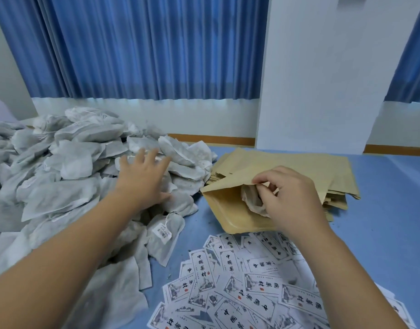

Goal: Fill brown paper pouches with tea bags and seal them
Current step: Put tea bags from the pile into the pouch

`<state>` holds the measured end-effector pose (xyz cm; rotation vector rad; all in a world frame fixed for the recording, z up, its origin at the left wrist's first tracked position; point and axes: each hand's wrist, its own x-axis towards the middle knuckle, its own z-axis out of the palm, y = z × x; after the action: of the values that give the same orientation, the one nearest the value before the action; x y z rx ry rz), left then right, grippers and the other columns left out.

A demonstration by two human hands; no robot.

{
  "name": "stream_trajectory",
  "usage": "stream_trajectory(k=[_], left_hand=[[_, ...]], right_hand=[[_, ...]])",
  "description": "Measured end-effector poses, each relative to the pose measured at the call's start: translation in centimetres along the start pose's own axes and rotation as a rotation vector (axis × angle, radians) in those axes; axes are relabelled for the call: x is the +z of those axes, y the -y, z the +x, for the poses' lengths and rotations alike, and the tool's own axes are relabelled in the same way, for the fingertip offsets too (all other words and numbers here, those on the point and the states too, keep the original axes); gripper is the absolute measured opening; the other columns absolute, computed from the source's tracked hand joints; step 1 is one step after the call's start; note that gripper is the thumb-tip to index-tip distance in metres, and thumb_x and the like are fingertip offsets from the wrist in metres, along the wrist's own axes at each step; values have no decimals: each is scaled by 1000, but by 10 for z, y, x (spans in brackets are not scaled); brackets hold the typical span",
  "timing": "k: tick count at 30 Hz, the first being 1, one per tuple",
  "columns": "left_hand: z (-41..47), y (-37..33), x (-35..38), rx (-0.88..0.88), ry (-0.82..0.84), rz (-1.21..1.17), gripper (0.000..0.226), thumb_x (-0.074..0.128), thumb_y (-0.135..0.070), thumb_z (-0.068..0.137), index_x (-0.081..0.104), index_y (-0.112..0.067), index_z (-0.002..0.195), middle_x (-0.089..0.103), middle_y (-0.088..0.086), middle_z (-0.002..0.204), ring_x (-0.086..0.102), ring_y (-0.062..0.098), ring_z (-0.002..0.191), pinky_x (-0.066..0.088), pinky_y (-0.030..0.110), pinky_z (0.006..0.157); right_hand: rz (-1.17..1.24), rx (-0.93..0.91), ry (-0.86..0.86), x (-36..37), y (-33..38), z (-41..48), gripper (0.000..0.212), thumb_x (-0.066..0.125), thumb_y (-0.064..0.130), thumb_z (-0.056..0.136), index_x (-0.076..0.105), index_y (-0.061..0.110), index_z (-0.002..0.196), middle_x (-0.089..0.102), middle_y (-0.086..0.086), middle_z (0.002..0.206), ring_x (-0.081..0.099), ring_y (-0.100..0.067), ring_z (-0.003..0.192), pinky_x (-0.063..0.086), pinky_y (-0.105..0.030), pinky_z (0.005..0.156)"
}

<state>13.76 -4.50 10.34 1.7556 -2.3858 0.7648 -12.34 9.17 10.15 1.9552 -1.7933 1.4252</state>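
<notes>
Fingers (263, 180) of right hand (292, 198) pinching one tea bag (251, 200), half inside mouth of one brown pouch (223, 203) resting on blue tabletop (382, 222). Over tea bag heap (73, 167), left hand (142, 179) spread wide, holding nothing. Best to push bag in flat and deep, mouth kept gaping. Heap, spare pouch stack (299, 167), printed labels (239, 281): too many to count.
</notes>
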Motion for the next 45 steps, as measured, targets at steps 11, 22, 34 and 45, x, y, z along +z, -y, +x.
stream_trajectory(k=[11,22,34,45], left_hand=[[9,-5,29,-135,81,-9,74,51,-67,74,29,-26,132,28,10,144,27,35,134,34,61,96],[27,22,23,-116,43,-152,74,55,-62,76,34,-31,139,52,7,126,46,30,119,36,45,96],[-17,29,3,47,-269,-974,44,69,-50,77,48,-40,114,54,-30,100,50,-16,96,39,13,77],[-75,-23,-56,353,-417,-968,56,63,-41,77,50,-23,128,52,-19,114,52,9,104,40,16,89]], right_hand=[[5,-16,61,-2,6,-2,20,64,6,80,74,23,83,56,20,78,52,0,71,46,-25,67],[-4,-29,97,-5,7,-1,18,66,8,81,74,23,84,56,21,78,51,5,72,43,-18,66],[19,17,116,-8,6,0,17,68,11,81,74,26,81,58,20,77,53,1,71,47,-26,66],[27,43,94,-8,6,1,15,66,13,82,72,26,82,62,15,85,57,-6,77,48,-30,72]])
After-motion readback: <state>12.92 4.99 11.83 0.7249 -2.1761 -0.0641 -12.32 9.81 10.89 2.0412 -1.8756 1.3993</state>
